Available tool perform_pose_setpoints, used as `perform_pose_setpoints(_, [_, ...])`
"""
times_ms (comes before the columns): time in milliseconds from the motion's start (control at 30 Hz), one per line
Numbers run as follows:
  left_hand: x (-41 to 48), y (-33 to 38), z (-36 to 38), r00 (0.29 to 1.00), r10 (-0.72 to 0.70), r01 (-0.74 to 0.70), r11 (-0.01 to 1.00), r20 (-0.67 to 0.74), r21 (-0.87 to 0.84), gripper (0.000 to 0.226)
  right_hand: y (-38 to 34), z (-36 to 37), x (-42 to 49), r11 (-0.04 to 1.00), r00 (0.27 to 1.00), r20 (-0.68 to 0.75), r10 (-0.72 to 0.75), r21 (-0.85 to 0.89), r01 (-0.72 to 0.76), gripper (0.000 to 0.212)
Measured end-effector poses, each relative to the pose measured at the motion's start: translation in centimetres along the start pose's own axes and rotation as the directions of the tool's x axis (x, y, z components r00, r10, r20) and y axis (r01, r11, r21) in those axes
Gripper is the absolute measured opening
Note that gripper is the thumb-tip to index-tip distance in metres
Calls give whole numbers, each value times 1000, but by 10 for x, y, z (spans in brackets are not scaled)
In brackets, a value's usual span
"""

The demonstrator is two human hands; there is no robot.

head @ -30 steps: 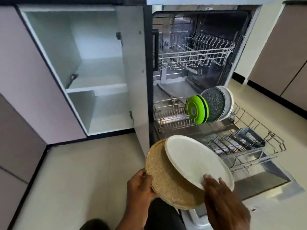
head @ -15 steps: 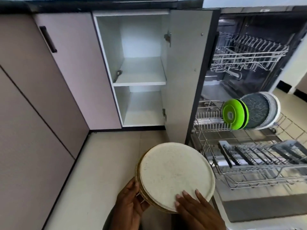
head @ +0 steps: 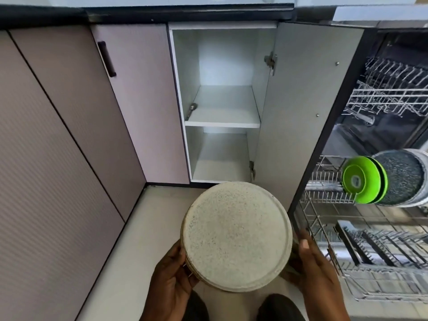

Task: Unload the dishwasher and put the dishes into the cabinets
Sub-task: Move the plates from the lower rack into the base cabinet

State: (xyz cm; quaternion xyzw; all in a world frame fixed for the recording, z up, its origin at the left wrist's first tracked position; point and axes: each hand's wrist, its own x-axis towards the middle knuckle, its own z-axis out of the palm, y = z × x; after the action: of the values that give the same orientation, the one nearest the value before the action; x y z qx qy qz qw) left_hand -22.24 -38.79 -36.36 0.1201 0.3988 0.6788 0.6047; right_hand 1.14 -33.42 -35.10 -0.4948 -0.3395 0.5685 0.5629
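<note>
Plates (head: 236, 237) gripped at the rims, left hand (head: 171, 274) and right hand (head: 312, 269) either side; stowing step, I'd say; next they go forward, level, onto a shelf (head: 223, 110) ahead.

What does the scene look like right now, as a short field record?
left hand: grips the left rim of the stack of plates
right hand: holds the stack's right rim
cabinet: open, door swung to the right
upper shelf: a metal utensil lies by its left wall
lower rack: pulled out, with green plates and a dark speckled plate standing on edge
</note>
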Motion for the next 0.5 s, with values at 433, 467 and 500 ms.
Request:
perform_pose_setpoints(433, [80,62,31,984,164,-177,952,72,251,33,9,63,72,997,991,135,21,76,-32,42])
perform_pose_setpoints(467, [89,67,37,980,187,-200,944,74,264,32,7,69,79,997,991,131,9,76,-19,41])
perform_pose_setpoints(500, [99,72,43,974,211,-225,936,79,272,31,5,76,86,997,993,122,-2,71,-7,41])
